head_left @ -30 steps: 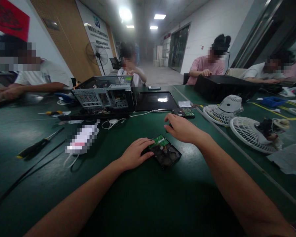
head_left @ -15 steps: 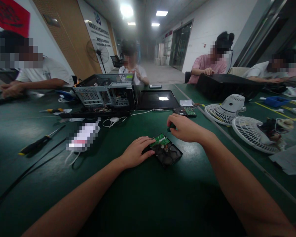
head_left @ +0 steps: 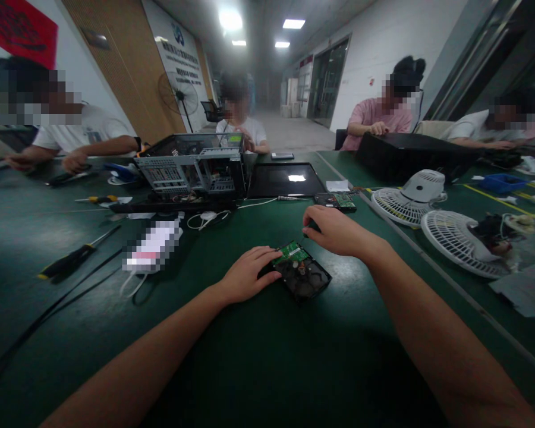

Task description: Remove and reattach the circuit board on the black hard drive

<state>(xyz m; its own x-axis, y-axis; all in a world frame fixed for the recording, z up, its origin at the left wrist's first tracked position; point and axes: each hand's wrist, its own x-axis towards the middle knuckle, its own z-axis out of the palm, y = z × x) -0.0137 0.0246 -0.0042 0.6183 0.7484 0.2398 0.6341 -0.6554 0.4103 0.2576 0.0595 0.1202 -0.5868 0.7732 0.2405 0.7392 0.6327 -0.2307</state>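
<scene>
A hard drive (head_left: 307, 276) with a green circuit board lies flat on the green table in front of me. My left hand (head_left: 252, 273) grips its left side, with the fingers along the upper edge and the thumb lower down. Above the far edge of the drive, my right hand (head_left: 332, 229) is closed around a small screwdriver (head_left: 311, 226) with a dark handle. Its thin shaft points down toward the board, and I cannot make out whether the tip touches. The fingers cover most of the handle.
A second hard drive (head_left: 336, 202) lies farther back, near a dark flat panel (head_left: 286, 179) and an opened computer case (head_left: 191, 172). At left are a yellow-black screwdriver (head_left: 66, 261), a phone (head_left: 153, 245) and cables. White fan parts (head_left: 461, 244) lie at right. Several people sit around.
My right hand has turned slightly at the wrist around the screwdriver. My left hand and the hard drive stay in place. The person at left has moved their hands.
</scene>
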